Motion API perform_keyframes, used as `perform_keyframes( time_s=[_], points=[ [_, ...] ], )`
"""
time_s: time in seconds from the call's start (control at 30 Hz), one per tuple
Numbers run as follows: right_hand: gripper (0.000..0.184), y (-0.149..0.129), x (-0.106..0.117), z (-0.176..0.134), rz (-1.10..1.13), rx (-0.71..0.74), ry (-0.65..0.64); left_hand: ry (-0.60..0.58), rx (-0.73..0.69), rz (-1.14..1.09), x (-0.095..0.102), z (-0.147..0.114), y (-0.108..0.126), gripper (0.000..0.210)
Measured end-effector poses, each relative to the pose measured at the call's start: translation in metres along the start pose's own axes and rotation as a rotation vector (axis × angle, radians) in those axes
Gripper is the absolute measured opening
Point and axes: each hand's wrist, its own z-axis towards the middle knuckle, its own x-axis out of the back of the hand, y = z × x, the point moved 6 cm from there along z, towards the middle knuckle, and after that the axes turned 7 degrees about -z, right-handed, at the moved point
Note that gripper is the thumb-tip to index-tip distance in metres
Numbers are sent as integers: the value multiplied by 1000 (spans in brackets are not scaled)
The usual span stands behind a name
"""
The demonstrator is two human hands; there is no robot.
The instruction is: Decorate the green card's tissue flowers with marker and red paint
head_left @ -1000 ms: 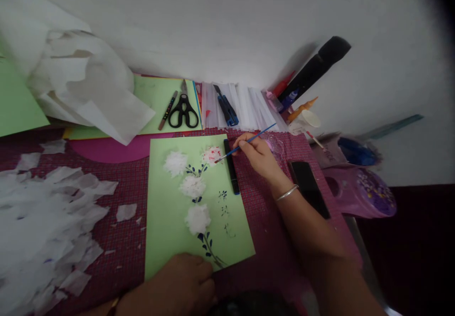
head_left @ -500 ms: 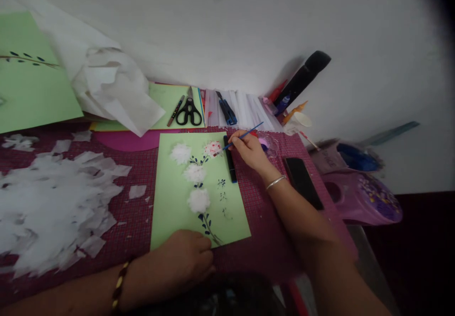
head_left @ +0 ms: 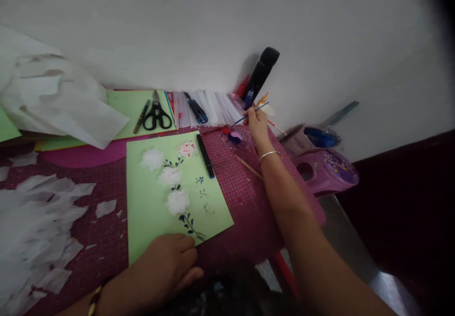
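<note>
Paintbrush is being pinched in the closed right hand at upper centre, while the left hand is lying flat, fingers loose, on green paper.

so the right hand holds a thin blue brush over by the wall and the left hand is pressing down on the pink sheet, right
Not quite. In the head view the left hand rests on the near edge of the green sheet with the white flowers, not on a pink one. The rest holds: the right hand holds the thin blue brush over by the wall.
</note>
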Motion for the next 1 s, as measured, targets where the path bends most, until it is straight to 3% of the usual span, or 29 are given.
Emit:
perform_keyframes(
  time_s=[0.13,0.3,0.43,0.5,0.6,0.7,0.77,0.87,1.0],
  points=[
    [26,4,-10,-3,-15,0,-16,-6,9,-4,2,0,1,36],
    [23,0,-10,-7,45,16,-48,91,-27,-8,6,1,4,41],
    [27,-28,4,-13,214,59,25,117,-39,0,4,1,4,38],
    [28,-52,-1,-22,380,56,-23,120,-38,24,2,1,4,35],
    [24,-96,-29,-46,518,62,-235,140,-69,86,1,3,6,35],
    [26,-137,-62,-75,474,122,-422,144,-72,134,-1,4,7,35],
    [28,-157,-79,-92,427,198,-482,151,-72,143,-2,5,8,35],
    [29,-171,-98,-111,391,301,-533,172,-77,123,-2,5,8,35],
    [28,-170,-114,-128,341,368,-593,203,-68,81,-1,6,8,35]
  ],
)
